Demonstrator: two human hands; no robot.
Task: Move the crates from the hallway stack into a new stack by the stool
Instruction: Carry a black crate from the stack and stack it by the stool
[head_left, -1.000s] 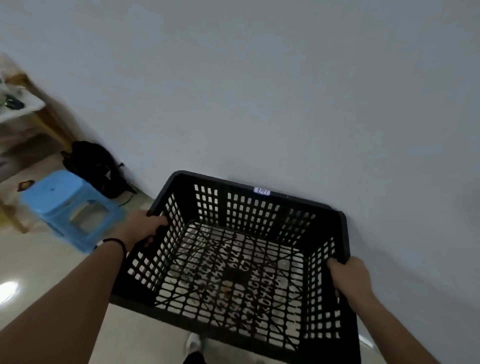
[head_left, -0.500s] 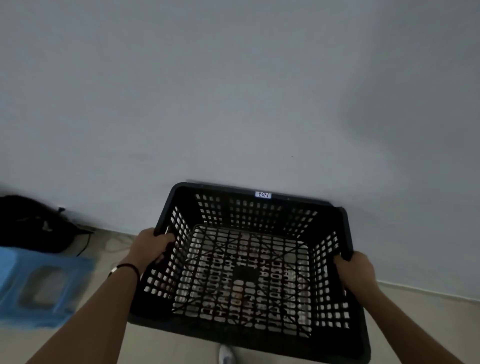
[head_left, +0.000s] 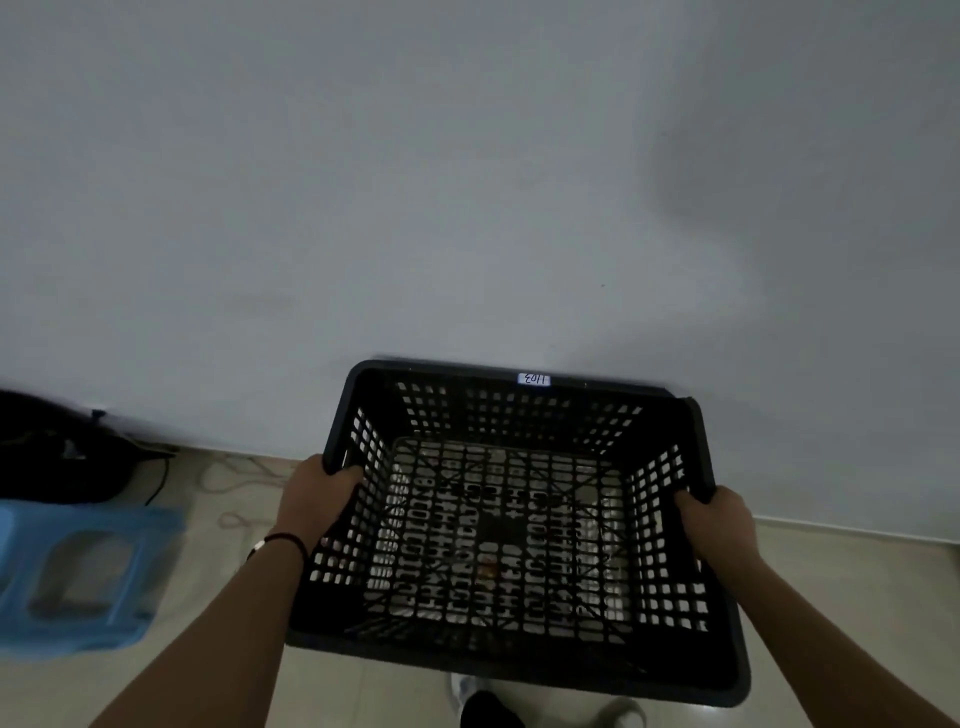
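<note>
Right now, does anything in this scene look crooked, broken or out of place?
Nothing is plainly damaged. The black crate, held by the left hand and right hand, is empty and looks whole. One oddity: the blue stool seems to lie on its side, beside a black bag and loose cord.

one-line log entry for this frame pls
phase: carrying | left hand: grips black crate left rim | right hand: grips right rim | crate: empty, held facing wall | blue stool: on floor, left of crate
</note>
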